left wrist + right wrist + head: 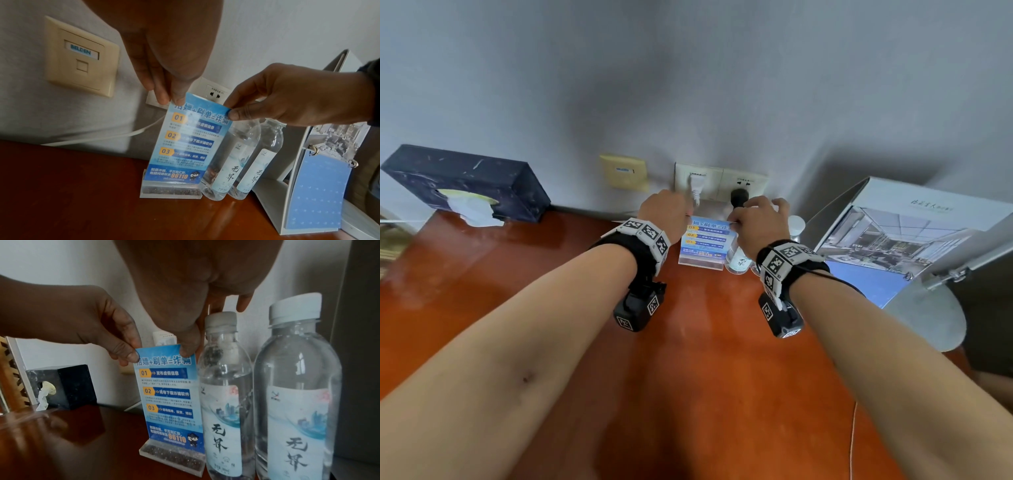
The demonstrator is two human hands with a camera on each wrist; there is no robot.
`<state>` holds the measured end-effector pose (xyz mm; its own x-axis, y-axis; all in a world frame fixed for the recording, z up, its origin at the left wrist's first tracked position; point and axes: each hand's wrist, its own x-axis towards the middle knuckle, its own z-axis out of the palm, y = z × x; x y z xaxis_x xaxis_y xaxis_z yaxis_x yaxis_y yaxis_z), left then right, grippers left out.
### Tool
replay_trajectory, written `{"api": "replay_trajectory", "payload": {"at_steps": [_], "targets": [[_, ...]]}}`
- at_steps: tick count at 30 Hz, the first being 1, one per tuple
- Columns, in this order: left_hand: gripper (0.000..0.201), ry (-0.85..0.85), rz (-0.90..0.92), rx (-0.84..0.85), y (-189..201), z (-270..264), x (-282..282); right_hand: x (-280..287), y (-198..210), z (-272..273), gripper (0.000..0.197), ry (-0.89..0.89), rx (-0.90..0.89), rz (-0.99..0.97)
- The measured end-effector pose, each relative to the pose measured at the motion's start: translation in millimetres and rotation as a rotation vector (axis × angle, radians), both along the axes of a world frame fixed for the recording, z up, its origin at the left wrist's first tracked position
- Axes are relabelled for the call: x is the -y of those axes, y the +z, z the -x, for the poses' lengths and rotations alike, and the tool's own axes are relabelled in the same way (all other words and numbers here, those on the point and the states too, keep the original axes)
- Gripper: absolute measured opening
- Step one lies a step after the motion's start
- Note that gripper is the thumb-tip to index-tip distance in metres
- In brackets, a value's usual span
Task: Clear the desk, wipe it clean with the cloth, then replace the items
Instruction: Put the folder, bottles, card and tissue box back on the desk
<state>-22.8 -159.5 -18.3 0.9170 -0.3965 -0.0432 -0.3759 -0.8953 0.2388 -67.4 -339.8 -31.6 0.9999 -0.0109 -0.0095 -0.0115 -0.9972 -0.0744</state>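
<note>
A blue printed sign in a clear acrylic stand (703, 245) stands at the back of the red-brown desk (688, 377), close to the wall. My left hand (170, 99) pinches the sign's top left corner. My right hand (188, 347) pinches its top right corner. The stand's base (170, 191) looks level with the desk top. Two water bottles (224, 402) (298, 402) with white caps stand right beside the sign (170, 402), on its right.
A dark tissue box (469, 181) leans against the wall at the far left. A ring binder (893, 240) stands open at the right, with a round lamp base (928, 318) in front of it. Wall sockets with plugs (719, 185) sit behind the sign.
</note>
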Motion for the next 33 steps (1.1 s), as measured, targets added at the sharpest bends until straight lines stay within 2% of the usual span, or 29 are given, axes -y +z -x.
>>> {"api": "replay_trajectory", "payload": {"at_steps": [10, 17, 21, 24, 28, 33], "targets": [[0.019, -0.032, 0.03, -0.005, -2, -8, -1, 0, 1, -3, 0.026, -0.027, -0.013, -0.042], [0.017, -0.029, 0.082, -0.038, -6, -12, -4, -8, 4, -2, 0.027, -0.066, -0.028, 0.004], [0.028, 0.004, 0.176, -0.076, -8, -11, -15, -18, 14, 6, 0.041, -0.083, 0.029, -0.029], [0.029, 0.006, 0.205, -0.084, -2, -5, -29, -34, 25, 11, 0.048, -0.083, 0.076, -0.013], [0.019, -0.003, 0.206, 0.008, 14, 2, -58, -69, 41, 14, 0.045, -0.066, 0.141, -0.009], [0.026, 0.027, 0.209, 0.103, 38, 7, -116, -133, 59, 14, 0.039, -0.031, 0.126, -0.046]]}}
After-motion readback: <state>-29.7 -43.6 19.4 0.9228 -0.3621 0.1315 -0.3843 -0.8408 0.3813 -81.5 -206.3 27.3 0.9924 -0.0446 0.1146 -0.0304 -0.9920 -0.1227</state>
